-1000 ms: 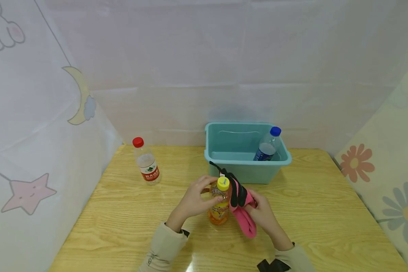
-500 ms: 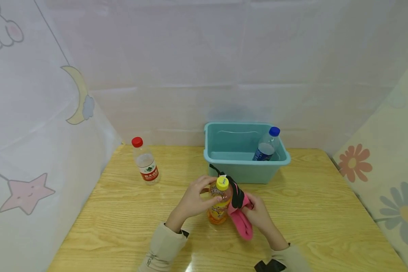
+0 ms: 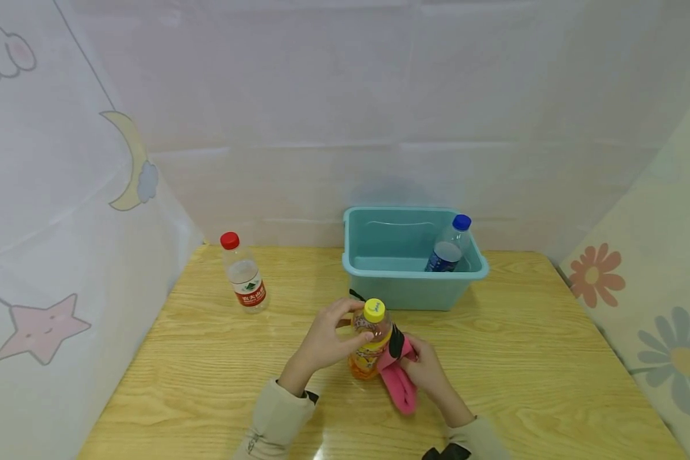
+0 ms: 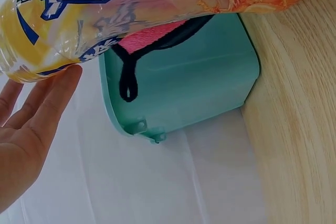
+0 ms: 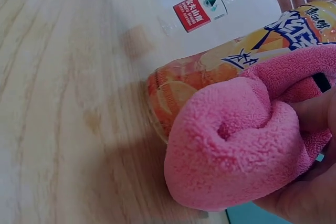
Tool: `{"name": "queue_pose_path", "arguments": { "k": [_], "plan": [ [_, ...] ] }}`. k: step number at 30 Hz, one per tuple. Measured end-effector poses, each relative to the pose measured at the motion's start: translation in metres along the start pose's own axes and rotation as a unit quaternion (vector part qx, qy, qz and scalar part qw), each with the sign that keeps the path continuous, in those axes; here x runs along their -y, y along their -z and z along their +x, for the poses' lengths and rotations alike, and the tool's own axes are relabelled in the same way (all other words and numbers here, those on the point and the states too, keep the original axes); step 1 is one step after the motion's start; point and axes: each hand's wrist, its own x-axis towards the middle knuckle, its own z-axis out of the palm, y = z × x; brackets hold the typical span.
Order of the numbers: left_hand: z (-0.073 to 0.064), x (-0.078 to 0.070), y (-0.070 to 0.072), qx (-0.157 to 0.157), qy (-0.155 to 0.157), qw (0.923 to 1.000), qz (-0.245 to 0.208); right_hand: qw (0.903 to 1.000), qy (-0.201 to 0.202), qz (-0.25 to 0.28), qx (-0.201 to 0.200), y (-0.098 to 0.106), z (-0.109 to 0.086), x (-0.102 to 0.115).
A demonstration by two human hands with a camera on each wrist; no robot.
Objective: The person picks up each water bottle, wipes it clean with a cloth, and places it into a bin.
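Observation:
A tea bottle [image 3: 366, 365] with a yellow cap and an orange-patterned label stands upright on the table. My left hand [image 3: 329, 338] holds its upper part between thumb and fingers; the fingertips meet the label in the left wrist view. In my right hand [image 3: 428, 370] is a folded pink towel [image 3: 398, 384] with black trim, pinched between thumb and fingers. The towel lies against the bottle's right side. Its fluffy rolled end [image 5: 231, 145] fills the middle of the right wrist view. A black loop [image 4: 128, 80] hangs from the towel in the left wrist view.
Behind the hands stands a teal bin [image 3: 405, 291] with a blue-capped bottle [image 3: 448, 249] leaning inside. A red-capped water bottle [image 3: 245, 278] is upright at the left of the wooden table [image 3: 195, 370]. A white patterned sheet [image 3: 299, 128] surrounds the table.
My right hand has moved left and slightly nearer with the towel, whose black strap has slipped partly behind the bottle. My left hand stays on the bottle.

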Motion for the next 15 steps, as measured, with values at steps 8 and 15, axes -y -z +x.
{"name": "queue_pose_path", "arguments": {
  "k": [8, 15],
  "plan": [
    [-0.002, 0.0, -0.002, -0.021, -0.012, 0.9996, 0.014, 0.9995, -0.024, -0.013, 0.014, -0.003, 0.001, -0.009],
    [-0.003, 0.001, -0.002, -0.027, -0.015, 0.9993, 0.022, 0.9989, -0.022, -0.038, 0.016, -0.005, -0.001, -0.012]
  ]
}}
